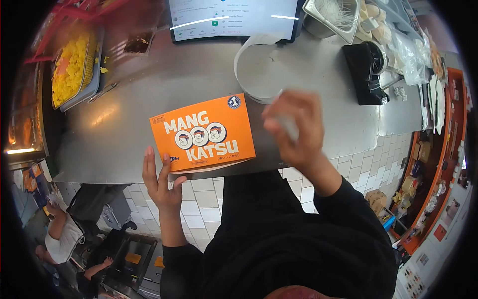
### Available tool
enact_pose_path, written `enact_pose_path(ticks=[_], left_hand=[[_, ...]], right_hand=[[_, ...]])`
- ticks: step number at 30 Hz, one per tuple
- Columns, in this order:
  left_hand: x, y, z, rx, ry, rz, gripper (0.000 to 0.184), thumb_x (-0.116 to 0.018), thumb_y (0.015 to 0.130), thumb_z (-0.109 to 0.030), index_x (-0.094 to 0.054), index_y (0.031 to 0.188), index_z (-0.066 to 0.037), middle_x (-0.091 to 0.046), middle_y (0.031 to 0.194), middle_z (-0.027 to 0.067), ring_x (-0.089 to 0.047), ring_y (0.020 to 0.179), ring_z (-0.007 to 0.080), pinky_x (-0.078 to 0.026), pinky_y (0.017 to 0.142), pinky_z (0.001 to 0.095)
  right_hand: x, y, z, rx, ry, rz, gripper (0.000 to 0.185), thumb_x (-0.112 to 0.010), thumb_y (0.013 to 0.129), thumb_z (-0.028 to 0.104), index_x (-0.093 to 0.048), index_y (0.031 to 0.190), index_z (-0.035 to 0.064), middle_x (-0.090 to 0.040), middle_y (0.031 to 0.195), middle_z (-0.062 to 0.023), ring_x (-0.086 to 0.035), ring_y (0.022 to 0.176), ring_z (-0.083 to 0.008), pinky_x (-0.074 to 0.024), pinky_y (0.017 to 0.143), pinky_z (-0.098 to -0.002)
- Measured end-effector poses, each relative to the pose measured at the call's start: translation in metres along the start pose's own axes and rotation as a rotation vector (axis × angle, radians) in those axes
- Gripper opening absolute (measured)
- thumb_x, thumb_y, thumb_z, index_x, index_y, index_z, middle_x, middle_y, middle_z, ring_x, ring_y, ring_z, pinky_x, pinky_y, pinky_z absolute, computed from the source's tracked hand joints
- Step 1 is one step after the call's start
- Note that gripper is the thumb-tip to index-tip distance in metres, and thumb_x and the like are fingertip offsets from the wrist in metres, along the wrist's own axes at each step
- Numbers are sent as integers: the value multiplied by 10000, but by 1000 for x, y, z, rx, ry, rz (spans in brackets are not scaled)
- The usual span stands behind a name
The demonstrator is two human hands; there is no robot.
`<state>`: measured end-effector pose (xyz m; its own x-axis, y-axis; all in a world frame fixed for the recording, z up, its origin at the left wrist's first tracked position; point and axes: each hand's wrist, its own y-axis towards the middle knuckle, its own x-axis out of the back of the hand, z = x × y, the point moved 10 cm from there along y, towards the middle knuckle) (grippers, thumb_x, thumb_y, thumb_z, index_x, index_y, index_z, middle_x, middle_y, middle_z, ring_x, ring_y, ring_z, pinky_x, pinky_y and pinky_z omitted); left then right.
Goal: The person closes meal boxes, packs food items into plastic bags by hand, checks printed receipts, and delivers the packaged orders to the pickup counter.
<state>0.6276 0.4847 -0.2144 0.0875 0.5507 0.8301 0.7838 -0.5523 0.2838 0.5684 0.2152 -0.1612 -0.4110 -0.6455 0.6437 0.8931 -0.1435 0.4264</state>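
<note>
An orange cardboard box (203, 105) printed "MANG KATSU" lies closed on the steel counter (124, 117) near its front edge. My left hand (163, 180) is at the box's lower left corner, fingers spread, fingertips against or just over its edge. To the right of the box, my right hand (298, 127) is raised over the counter with its fingers bent and smeared by motion. A pale blur shows between its thumb and fingers; I cannot make out what it is. A curled white paper strip (239, 67) lies beyond the box, one end close to my right fingertips.
A tablet (234, 17) stands at the back. At left are a tray of yellow food (74, 67) and a pen (103, 92). A black tape dispenser (362, 74) and a metal container (331, 20) are at right. Another person (62, 236) is at lower left.
</note>
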Motion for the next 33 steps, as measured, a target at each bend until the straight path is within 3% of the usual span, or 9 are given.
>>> enact_pose_path(ticks=[3,5,9,11,17,18,21,28,33], left_hand=[[-7,14,-17,-100,183,56,717,-700,713,-516,-552,1277,-99,-460,1387,164,-395,1323,339,-280,1096,530],[-14,23,-32,-151,141,63,770,-761,641,-527,-555,1276,-143,-439,1381,159,-409,1300,328,-238,1108,555],[-25,33,-51,-162,338,140,761,-819,579,-465,-586,1254,-200,-439,1272,115,-418,1232,310,-277,1091,560],[-28,31,-52,-156,294,121,767,-815,592,-465,-571,1266,-191,-432,1299,123,-409,1252,320,-272,1094,557],[-40,28,-61,-159,142,135,750,-769,684,-463,-484,1295,-136,-436,1388,143,-375,1325,340,-231,1110,539],[-44,27,-63,-146,142,169,736,-752,711,-466,-463,1294,-122,-442,1400,145,-369,1337,340,-216,1115,535],[-48,23,-74,-180,187,127,729,-719,728,-519,-481,1287,-116,-460,1400,123,-363,1348,296,-204,1121,518],[-71,25,-112,-210,249,128,694,-643,800,-543,-415,1309,-130,-450,1399,129,-349,1354,304,-190,1122,500],[-79,31,-118,-210,181,226,587,-617,850,-436,-403,1282,-102,-409,1439,142,-286,1387,355,-138,1126,553]], right_hand=[[19,61,-7,-15,-138,-236,377,-682,820,220,-616,1186,160,-621,991,-120,-599,809,-277,-495,725,-371],[-32,79,-40,-311,-474,238,334,-654,841,176,-604,1165,111,-616,937,-128,-601,773,-299,-490,684,-366],[-40,84,-56,-257,-365,269,294,-611,872,121,-594,1163,79,-617,981,-155,-620,792,-316,-499,668,-381],[-11,72,-60,-304,186,140,325,-595,872,60,-576,1196,57,-615,1086,-158,-632,822,-279,-517,689,-370],[58,-34,-100,-760,782,-259,465,-622,814,-28,-536,1265,44,-548,1276,-128,-631,873,-196,-506,711,-272],[57,-54,-115,-772,769,-276,465,-622,814,-28,-536,1265,44,-548,1276,-128,-631,873,-196,-506,711,-272],[70,-88,-133,-630,-116,-123,504,-647,804,5,-526,1290,67,-512,1317,-98,-610,800,-126,-495,676,-242],[92,-97,-116,-700,-184,-226,383,-691,787,56,-610,1155,124,-528,1197,-46,-512,660,-118,-452,582,-238],[209,-118,-145,-683,-359,-700,374,-747,814,248,-591,1090,50,-550,1086,-28,-468,704,-88,-357,518,-197]])
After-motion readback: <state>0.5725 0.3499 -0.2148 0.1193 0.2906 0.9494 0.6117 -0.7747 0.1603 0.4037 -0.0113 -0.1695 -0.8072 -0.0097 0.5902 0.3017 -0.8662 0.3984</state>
